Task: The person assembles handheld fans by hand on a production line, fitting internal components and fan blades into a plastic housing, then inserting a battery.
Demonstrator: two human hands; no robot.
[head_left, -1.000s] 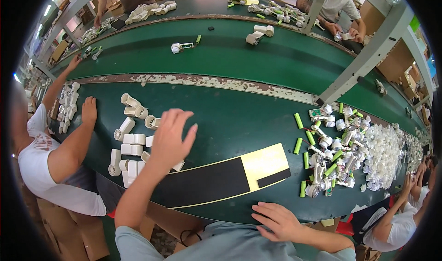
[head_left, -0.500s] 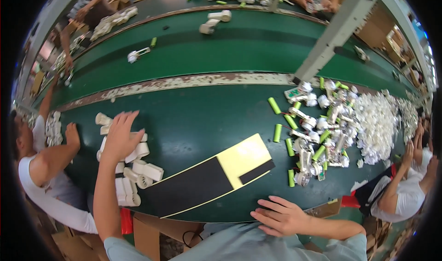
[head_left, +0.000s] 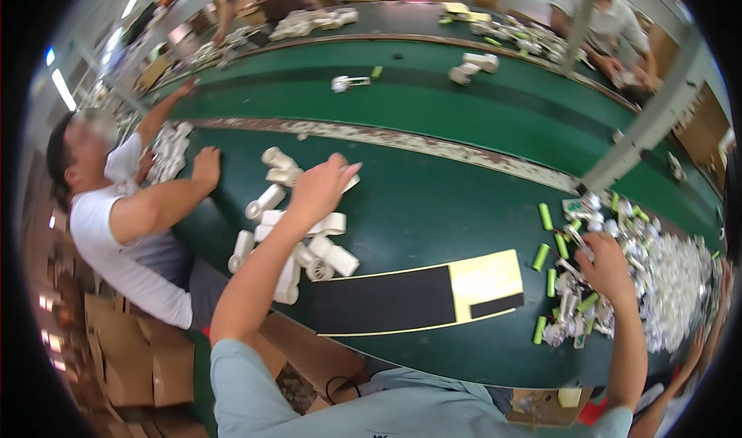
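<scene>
My left hand point(head_left: 317, 194) is over a group of white plastic housings point(head_left: 334, 256) on the left of the green table. Its thumb and fingers close on one white housing point(head_left: 352, 183), mostly hidden by the hand. At the right, my right hand point(head_left: 609, 266) reaches into a heap of small white-and-clear assemblies point(head_left: 573, 291) wired to green cylindrical batteries point(head_left: 545, 216). Its curled fingers grip one assembly near the heap's left edge, and the palm covers most of it. Between my hands lies a flat yellow sheet point(head_left: 485, 278) with black panels point(head_left: 386, 295).
Small translucent white parts point(head_left: 680, 291) form a large pile at the far right. Beyond a worn ledge point(head_left: 433, 148) runs a green conveyor point(head_left: 294, 74) carrying a few parts. A co-worker point(head_left: 131, 229) sits at left. A slanted grey post point(head_left: 657, 121) stands at the far right.
The view has swung left. My right hand has gone from the table's front edge to the assemblies on the right. My left hand has shifted slightly right with a white housing.
</scene>
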